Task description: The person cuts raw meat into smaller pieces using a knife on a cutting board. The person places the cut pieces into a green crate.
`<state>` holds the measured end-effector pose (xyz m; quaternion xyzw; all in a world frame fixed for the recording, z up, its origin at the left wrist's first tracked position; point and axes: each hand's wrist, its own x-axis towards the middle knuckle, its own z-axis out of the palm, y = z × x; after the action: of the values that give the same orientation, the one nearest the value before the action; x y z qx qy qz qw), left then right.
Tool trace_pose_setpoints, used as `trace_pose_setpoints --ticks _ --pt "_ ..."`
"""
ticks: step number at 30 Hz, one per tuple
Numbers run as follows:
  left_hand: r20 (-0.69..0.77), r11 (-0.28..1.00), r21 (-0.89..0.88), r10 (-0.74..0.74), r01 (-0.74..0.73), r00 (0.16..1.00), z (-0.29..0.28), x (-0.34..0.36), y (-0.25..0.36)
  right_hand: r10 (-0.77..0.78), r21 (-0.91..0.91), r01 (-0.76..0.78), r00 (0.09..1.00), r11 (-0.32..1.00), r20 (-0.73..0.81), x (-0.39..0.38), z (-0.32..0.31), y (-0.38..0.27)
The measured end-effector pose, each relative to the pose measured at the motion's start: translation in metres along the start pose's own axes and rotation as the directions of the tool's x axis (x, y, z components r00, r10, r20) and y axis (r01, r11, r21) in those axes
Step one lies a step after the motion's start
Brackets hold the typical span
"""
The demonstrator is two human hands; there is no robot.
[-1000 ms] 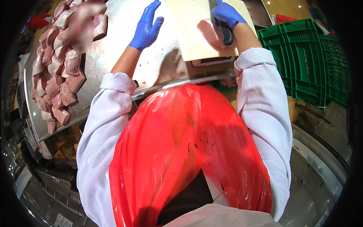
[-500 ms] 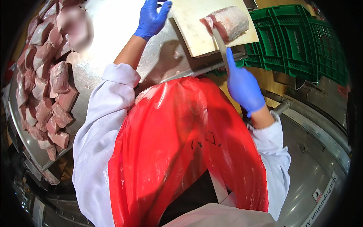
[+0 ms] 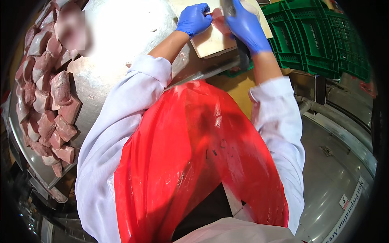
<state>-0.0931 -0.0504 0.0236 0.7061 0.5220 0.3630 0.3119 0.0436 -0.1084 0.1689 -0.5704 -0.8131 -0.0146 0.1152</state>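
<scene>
A piece of raw meat (image 3: 219,21), pink with a pale fatty side, lies on the white cutting board (image 3: 206,45) at the top of the view. My left hand (image 3: 195,19), in a blue glove, has its fingers closed at the meat's left edge, pinching it. Over the meat is my right hand (image 3: 248,28), also gloved in blue and wrapped round a knife (image 3: 228,7). The blade is smeared by motion and points away from me. My right hand covers the knife's handle and part of the meat.
Many cut meat pieces (image 3: 44,97) are heaped along the left of the metal table (image 3: 91,107). Green plastic crates (image 3: 302,36) stand to the right of the board. Metal pipework (image 3: 336,119) runs at the far right. A red apron (image 3: 194,154) covers my front.
My left hand has moved right, onto the board at the meat's edge. My right hand has moved forward with the knife, from the board's near edge to over the meat.
</scene>
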Motion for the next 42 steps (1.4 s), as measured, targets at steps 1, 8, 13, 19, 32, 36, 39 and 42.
trace_pose_setpoints --ticks 1,8,13,19,32,36,39,42 --pt "-0.012 0.999 -0.032 0.005 -0.006 1.000 0.000 -0.005 0.010 0.151 0.012 -0.151 0.987 0.988 0.059 0.013 0.019 0.010" --pt "-0.177 0.992 -0.022 0.117 -0.123 0.977 0.003 -0.012 -0.002 0.105 -0.124 -0.091 0.988 0.988 0.110 -0.031 0.066 0.006" --pt "-0.232 0.990 -0.005 0.135 -0.140 0.963 0.007 -0.014 -0.003 0.244 -0.191 -0.178 0.876 0.965 0.416 -0.108 0.000 -0.033" --pt "-0.228 0.996 0.041 0.090 -0.083 0.970 -0.002 -0.014 -0.001 0.177 -0.328 0.024 0.804 0.944 0.568 -0.132 -0.034 -0.010" --pt "-0.381 0.989 0.146 0.034 0.023 0.924 -0.001 -0.028 -0.007 -0.073 -0.145 0.151 0.895 0.978 0.439 -0.149 -0.003 0.072" --pt "-0.424 0.969 -0.154 -0.242 0.194 0.873 -0.039 -0.052 -0.039 -0.101 -0.122 0.194 0.842 0.973 0.531 -0.224 -0.052 0.139" --pt "-0.327 0.728 -0.686 -0.318 0.009 0.890 -0.065 -0.065 -0.043 -0.174 0.053 0.172 0.834 0.984 0.524 -0.252 -0.055 0.196" --pt "-0.410 0.446 -0.871 -0.426 -0.206 0.806 -0.077 -0.054 0.077 -0.077 0.404 -0.057 0.948 0.913 0.310 -0.265 -0.031 0.223"
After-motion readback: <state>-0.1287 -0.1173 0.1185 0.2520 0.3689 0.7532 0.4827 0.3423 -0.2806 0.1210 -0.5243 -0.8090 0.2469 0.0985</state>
